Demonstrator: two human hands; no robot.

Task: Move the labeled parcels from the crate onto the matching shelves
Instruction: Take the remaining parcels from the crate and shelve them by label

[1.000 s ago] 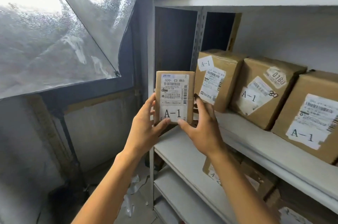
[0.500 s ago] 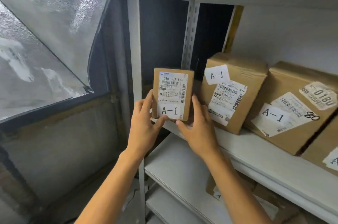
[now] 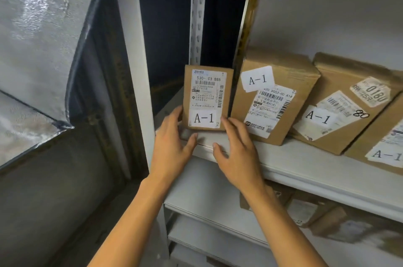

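I have the small A-1 parcel (image 3: 207,97) standing upright at the shelf's (image 3: 305,164) left end, just at nine o'clock of the taped A-1 box (image 3: 274,96). My left hand (image 3: 172,146) and right hand (image 3: 237,153) bracket its lower corners with loose, straightish fingers, touching rather than gripping. I'd nudge it back from the edge, label outward, then let go slowly so it doesn't tip.

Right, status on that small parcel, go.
Left hand and right hand open, fingers flanking the small A-1 parcel. Parcel upright on the shelf, left of other A-1 boxes. Nothing blocking.

A-1 parcel (image 3: 208,97) upright on shelf (image 3: 305,164)
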